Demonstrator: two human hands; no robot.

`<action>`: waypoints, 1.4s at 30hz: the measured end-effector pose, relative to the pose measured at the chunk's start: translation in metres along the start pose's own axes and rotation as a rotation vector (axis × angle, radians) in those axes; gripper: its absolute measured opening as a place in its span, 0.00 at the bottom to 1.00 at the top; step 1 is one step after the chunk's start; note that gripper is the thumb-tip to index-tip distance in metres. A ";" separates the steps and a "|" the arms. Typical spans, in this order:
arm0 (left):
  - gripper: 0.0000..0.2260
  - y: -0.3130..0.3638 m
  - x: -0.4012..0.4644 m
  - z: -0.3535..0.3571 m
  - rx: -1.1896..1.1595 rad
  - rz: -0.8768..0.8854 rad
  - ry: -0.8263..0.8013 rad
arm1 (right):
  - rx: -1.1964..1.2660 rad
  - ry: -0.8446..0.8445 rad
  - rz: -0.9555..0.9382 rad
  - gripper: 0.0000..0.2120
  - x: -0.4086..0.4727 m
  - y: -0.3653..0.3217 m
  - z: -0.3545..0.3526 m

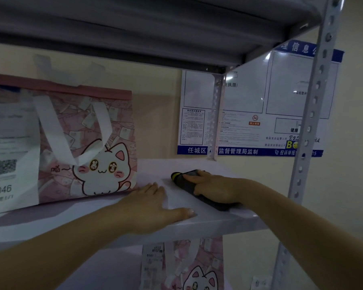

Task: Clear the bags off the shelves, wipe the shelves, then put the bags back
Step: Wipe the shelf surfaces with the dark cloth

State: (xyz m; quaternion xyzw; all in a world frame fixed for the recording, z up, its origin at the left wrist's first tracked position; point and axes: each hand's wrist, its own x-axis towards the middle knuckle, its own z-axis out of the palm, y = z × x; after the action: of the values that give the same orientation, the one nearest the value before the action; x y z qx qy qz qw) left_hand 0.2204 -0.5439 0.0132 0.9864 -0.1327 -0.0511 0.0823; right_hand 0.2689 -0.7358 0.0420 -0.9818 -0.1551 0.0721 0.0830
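Note:
A pink cat-print bag (76, 147) with white handles and a paper receipt stands on the left of the middle shelf (207, 225). My left hand (151, 204) lies palm down just right of the bag and presses a thin white cloth (174, 191) flat against the shelf board. My right hand (214, 187) rests on the shelf further right, closed around a black handheld device (180, 176) with a yellow ring at its tip. A second cat-print bag (182, 266) stands on the shelf below, partly hidden by the board.
The upper shelf (134, 30) hangs low overhead. A perforated metal upright (314, 114) rises at the front right corner and another upright (215, 116) at the back. A blue-and-white notice board (249, 114) is on the wall behind.

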 end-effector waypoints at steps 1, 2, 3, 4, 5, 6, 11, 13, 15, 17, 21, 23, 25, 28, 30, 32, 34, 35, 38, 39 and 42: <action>0.54 0.000 0.000 0.000 -0.006 0.005 -0.002 | 0.002 0.017 0.006 0.27 0.006 -0.001 0.001; 0.53 0.000 -0.001 -0.001 -0.010 0.015 -0.003 | -0.004 0.024 0.001 0.27 0.008 -0.003 0.003; 0.51 0.001 -0.002 -0.001 -0.008 0.032 -0.005 | -0.017 0.034 -0.014 0.27 0.008 -0.001 0.005; 0.49 0.002 -0.003 -0.002 0.003 0.053 0.002 | -0.044 0.032 -0.043 0.26 0.003 0.001 0.006; 0.48 0.003 -0.004 -0.002 0.034 0.078 0.021 | -0.075 0.026 -0.083 0.25 -0.003 0.005 0.008; 0.47 0.002 -0.004 -0.002 0.097 0.105 0.057 | -0.107 0.029 -0.120 0.24 -0.008 0.010 0.010; 0.50 0.002 0.006 -0.007 0.441 0.164 0.159 | -0.073 0.067 -0.035 0.24 -0.020 0.033 0.006; 0.50 0.002 0.007 -0.010 0.418 0.131 0.079 | -0.034 0.078 0.018 0.25 -0.021 0.033 0.004; 0.49 0.003 0.009 -0.013 0.402 0.108 0.040 | 0.011 0.148 0.080 0.27 -0.020 0.031 0.004; 0.49 0.007 0.012 -0.017 0.402 0.076 0.021 | -0.029 0.180 0.107 0.28 -0.017 0.029 0.007; 0.55 0.016 0.023 -0.018 0.376 0.012 -0.021 | 0.017 0.091 -0.008 0.28 -0.031 0.041 0.014; 0.57 0.017 0.024 -0.017 0.346 -0.012 -0.031 | 0.037 0.080 -0.005 0.26 -0.042 0.049 0.009; 0.58 0.016 0.024 -0.015 0.320 -0.027 -0.046 | 0.018 0.073 0.059 0.26 -0.043 0.055 0.005; 0.57 0.014 0.025 -0.013 0.284 -0.024 -0.040 | 0.077 0.132 0.131 0.26 -0.024 0.059 -0.001; 0.55 0.012 0.026 -0.011 0.247 -0.016 -0.015 | 0.155 0.220 0.199 0.35 -0.003 0.062 -0.002; 0.54 0.013 0.026 -0.009 0.189 -0.018 -0.005 | 0.184 0.260 0.281 0.35 0.022 0.065 -0.004; 0.55 0.013 0.026 -0.008 0.143 -0.019 0.013 | 0.151 0.256 0.333 0.29 0.046 0.059 -0.008; 0.56 0.013 0.027 -0.007 0.122 -0.018 0.027 | 0.115 0.280 0.353 0.28 0.056 0.055 -0.009; 0.57 0.009 0.032 -0.005 0.073 -0.002 0.082 | 0.097 0.265 0.309 0.33 0.074 0.038 -0.010; 0.56 0.008 0.033 -0.005 0.065 0.005 0.102 | 0.112 0.232 0.250 0.30 0.076 0.032 -0.010; 0.55 0.007 0.035 -0.003 0.017 0.027 0.114 | 0.144 0.124 0.101 0.24 0.068 0.018 -0.010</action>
State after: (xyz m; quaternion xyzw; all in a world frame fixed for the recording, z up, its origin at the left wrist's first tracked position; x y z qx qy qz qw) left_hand 0.2526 -0.5598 0.0143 0.9865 -0.1417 0.0076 0.0822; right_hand 0.3397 -0.7329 0.0410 -0.9824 -0.0945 0.0264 0.1590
